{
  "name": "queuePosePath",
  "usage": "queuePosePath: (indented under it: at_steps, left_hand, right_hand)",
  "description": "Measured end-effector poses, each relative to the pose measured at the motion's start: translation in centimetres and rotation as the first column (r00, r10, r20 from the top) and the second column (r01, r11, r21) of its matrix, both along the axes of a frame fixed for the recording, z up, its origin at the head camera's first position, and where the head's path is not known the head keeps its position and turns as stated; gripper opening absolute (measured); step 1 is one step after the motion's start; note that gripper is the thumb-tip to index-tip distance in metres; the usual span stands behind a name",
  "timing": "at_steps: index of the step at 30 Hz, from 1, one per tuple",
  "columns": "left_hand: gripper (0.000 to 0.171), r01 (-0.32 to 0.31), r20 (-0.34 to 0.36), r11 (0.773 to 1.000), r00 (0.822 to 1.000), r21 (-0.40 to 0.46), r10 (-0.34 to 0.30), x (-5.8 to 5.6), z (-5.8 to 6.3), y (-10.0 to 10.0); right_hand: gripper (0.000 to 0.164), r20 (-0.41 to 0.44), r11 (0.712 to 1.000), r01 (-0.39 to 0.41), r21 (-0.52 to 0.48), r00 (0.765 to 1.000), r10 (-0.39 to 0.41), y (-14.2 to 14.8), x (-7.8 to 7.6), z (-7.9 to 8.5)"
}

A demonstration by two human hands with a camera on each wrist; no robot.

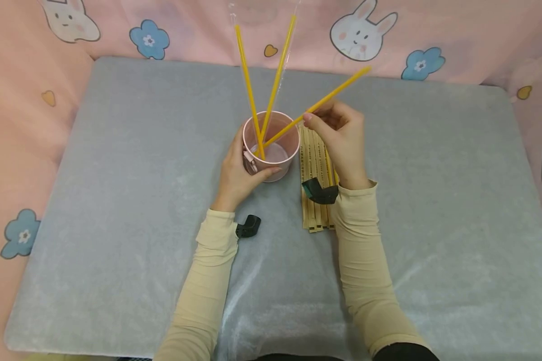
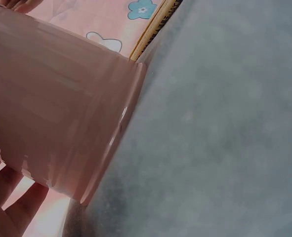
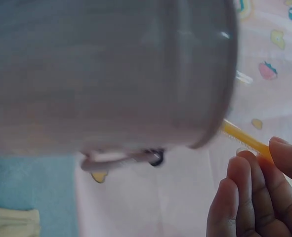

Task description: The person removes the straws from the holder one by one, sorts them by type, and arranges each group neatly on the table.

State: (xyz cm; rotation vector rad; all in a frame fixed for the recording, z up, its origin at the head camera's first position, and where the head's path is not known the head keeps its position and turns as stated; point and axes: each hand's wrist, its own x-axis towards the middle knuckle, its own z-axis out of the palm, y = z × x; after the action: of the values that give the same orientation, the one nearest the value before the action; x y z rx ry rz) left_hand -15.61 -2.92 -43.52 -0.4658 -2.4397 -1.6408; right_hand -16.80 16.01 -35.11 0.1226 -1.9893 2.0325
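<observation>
Left of the pink cup point(image 1: 292, 143), the left hand point(image 1: 237, 175) grips its side. Inside the cup, 2 yellow straws point(image 1: 248, 82) lean apart. Right of the cup, the right hand point(image 1: 343, 135) pinches a 3rd straw point(image 1: 339, 89) mid-length, its long axis slanting into the cup.

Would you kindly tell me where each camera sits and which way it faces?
Head: on the head, facing forward and down at table, cup and straws; sleeves, left grip and right grip show.
Left wrist: on that wrist, facing the cup's side; fingers lower left and upper left.
Right wrist: on that wrist, facing cup and straw; fingers lower right.
Shared: both wrist views show the cup.
</observation>
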Motion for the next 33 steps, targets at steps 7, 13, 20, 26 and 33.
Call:
queuePosePath:
  at_steps: [7, 13, 20, 26, 33]
  left_hand:
    - [0.104, -0.004, -0.004, 1.0, 1.0, -0.001, 0.004, 0.0, -0.1, -0.2]
    - [0.104, -0.003, -0.014, 1.0, 1.0, -0.001, 0.003, -0.1, -0.2, -0.2]
    - [0.103, -0.005, -0.038, 1.0, 0.999, 0.01, 0.005, 0.0, -0.3, -0.2]
    - [0.103, -0.005, -0.045, 1.0, 0.999, 0.009, 0.005, 0.0, -0.3, -0.2]
    - [0.104, -0.001, -0.042, 1.0, 0.999, 0.002, 0.001, -0.1, -0.3, -0.1]
  right_hand:
    - [0.002, -0.097, 0.999, 0.04, -0.013, 0.994, -0.041, 0.8, 0.1, 0.3]
    - [0.011, -0.103, 0.998, 0.063, -0.031, 0.992, -0.066, 1.3, 0.3, 0.5]
    - [0.016, -0.116, 0.995, 0.077, -0.056, 0.99, -0.083, 1.9, 0.4, 0.8]
    - [0.011, -0.135, 0.996, 0.084, -0.043, 0.987, -0.089, 2.4, 0.6, 1.0]
    - [0.006, -0.169, 0.995, 0.097, -0.021, 0.981, -0.1, 2.8, 0.7, 1.0]
